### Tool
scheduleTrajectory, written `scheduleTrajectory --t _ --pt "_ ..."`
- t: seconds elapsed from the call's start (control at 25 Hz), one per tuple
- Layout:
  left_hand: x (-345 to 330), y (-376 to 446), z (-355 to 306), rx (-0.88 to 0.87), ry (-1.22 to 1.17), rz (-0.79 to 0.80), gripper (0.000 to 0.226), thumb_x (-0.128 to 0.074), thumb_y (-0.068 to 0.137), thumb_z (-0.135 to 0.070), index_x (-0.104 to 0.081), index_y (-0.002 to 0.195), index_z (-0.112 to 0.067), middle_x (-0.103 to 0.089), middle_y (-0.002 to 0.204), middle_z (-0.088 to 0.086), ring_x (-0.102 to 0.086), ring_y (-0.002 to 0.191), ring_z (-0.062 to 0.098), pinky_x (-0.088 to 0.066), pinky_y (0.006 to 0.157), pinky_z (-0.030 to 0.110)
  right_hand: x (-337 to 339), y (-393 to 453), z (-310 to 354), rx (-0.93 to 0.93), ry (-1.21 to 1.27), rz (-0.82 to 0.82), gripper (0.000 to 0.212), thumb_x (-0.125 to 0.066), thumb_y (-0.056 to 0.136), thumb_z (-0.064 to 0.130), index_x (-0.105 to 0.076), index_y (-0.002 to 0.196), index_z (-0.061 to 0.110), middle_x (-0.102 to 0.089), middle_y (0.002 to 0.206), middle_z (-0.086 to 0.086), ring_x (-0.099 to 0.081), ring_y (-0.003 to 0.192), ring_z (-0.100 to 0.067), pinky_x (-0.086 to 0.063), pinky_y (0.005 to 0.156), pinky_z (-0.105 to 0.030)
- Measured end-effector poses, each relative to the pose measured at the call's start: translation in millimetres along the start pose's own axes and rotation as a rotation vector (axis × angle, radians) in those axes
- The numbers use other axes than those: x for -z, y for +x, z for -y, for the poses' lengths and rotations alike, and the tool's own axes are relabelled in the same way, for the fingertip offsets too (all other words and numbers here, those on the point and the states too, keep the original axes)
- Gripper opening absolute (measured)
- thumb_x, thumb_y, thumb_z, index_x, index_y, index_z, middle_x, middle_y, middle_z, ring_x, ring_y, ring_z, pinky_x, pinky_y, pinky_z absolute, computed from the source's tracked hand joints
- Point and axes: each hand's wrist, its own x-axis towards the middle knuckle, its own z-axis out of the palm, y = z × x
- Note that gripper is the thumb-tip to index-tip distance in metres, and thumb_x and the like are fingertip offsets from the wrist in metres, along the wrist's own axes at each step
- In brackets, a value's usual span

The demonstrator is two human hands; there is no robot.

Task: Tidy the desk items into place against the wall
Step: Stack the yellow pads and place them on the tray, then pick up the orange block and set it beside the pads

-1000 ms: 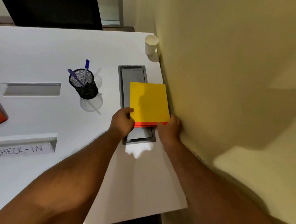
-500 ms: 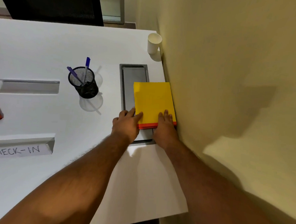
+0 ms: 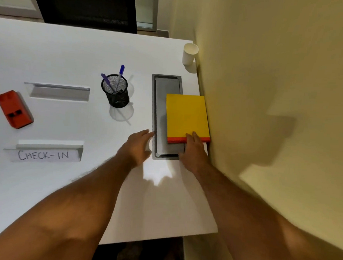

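Head view, right grip (image 3: 193,149) fingertips on yellow pad (image 3: 186,115)

Both bare forearms reach forward; left hand (image 3: 138,146) flat, fingers loose; right hand (image 3: 194,151) seemingly flat, fingers extended.

Dim warm light, soft wall shadows

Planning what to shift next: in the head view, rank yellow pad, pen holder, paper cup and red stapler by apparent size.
1. yellow pad
2. red stapler and pen holder: look alike, unranked
3. paper cup, farthest away, so possibly understated
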Motion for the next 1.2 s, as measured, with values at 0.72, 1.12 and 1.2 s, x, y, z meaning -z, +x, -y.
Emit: scheduleTrajectory --t 0.72,1.12,1.2 --pt "56 -242 66 0.392 0.079 -0.311 0.065 -0.067 0.095 -0.034 -0.042 0.155 -0.023 -0.046 0.157 0.0 -0.041 0.145 0.027 -0.044 0.112 0.048 -32 -130 128 0.294 0.326 -0.09 0.05 -0.068 0.097 0.014 -0.055 0.145 0.01 -0.054 0.147 -0.011 -0.05 0.139 -0.028 -0.039 0.118 -0.036" --pt "94 -314 151 0.372 -0.055 -0.43 0.06 -0.07 0.095 -0.033 -0.051 0.15 -0.018 -0.048 0.156 0.006 -0.041 0.145 0.032 -0.042 0.114 0.051 -73 -221 211 0.27 0.333 -0.164 0.049 -0.064 0.096 0.015 -0.055 0.144 0.017 -0.052 0.149 -0.003 -0.056 0.134 -0.024 -0.047 0.112 -0.044" --pt "95 -335 171 0.34 -0.101 -0.438 0.059 -0.07 0.095 -0.033 -0.052 0.149 -0.017 -0.048 0.156 0.006 -0.04 0.145 0.032 -0.041 0.115 0.048 -90 -249 227 0.257 0.34 -0.185 0.049 -0.063 0.096 0.016 -0.054 0.145 0.017 -0.05 0.15 -0.004 -0.055 0.135 -0.026 -0.047 0.111 -0.044"
